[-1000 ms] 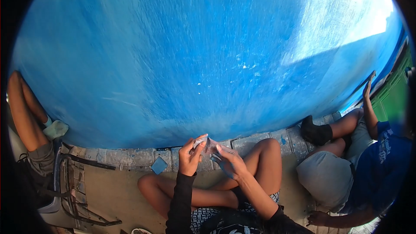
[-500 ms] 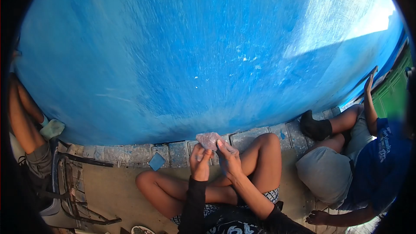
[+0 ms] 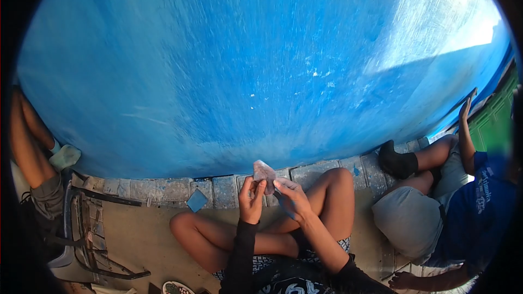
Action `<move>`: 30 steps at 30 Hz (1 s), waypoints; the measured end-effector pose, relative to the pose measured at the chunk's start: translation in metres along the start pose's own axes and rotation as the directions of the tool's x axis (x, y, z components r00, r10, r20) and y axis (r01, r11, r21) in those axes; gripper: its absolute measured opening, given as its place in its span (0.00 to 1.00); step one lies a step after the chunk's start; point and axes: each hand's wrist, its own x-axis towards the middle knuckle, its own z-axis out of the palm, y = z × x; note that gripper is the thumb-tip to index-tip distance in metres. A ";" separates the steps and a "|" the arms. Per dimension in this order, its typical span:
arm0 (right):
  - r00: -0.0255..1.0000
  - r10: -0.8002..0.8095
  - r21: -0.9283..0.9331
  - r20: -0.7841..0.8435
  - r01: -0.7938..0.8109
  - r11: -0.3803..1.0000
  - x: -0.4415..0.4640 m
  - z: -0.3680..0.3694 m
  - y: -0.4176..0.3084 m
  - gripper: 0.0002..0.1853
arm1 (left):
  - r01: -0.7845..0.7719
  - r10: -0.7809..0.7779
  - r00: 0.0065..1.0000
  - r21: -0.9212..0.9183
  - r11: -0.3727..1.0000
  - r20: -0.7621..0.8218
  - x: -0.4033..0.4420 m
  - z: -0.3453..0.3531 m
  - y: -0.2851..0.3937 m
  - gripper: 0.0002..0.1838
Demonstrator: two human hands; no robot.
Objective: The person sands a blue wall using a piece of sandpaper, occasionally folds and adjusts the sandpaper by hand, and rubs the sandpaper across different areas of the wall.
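In the head view, a small pinkish-grey piece (image 3: 264, 172) stood tilted between the person's two hands, above the crossed legs and in front of the blue wall (image 3: 261, 76). The left hand (image 3: 251, 204) gripped its lower left part, fingers closed against the thumb; the right hand (image 3: 293, 198) — smeared with blue — pinched its right edge between thumb and fingers. Beyond the left knee, a flat blue square (image 3: 197, 200) lay near the edge of the grey paving blocks (image 3: 224, 191), on the near side of the wall. A dark metal frame (image 3: 81, 231) stood at the near left, beside the tan mat (image 3: 147, 234). At the far right, a co-worker in a blue shirt (image 3: 463, 226) held one raised hand (image 3: 464, 110) close to the wall — well apart from the piece.
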 end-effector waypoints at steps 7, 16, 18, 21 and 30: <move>0.998 0.049 -0.299 -0.033 -0.056 0.953 -0.001 0.023 -0.027 0.20 | -0.201 0.132 0.962 0.295 0.934 0.238 0.017 -0.004 0.015 0.09; 0.971 -0.167 -0.346 -0.171 0.099 0.933 0.002 0.024 -0.009 0.16 | -0.295 0.316 0.948 0.455 0.840 0.031 0.018 0.015 0.000 0.09; 0.966 -0.167 -0.330 -0.199 0.095 0.939 0.002 0.021 -0.008 0.16 | -0.250 0.272 0.962 0.446 0.859 0.015 0.016 0.015 -0.008 0.08; 0.973 -0.157 -0.386 -0.169 0.081 0.919 -0.003 0.016 -0.019 0.15 | -0.330 0.336 0.941 0.297 0.896 0.033 0.014 0.016 -0.013 0.09; 0.974 0.135 0.083 -0.181 -0.122 0.989 -0.013 0.035 0.009 0.19 | -0.396 0.477 0.842 0.312 0.864 -0.252 0.013 0.031 -0.054 0.12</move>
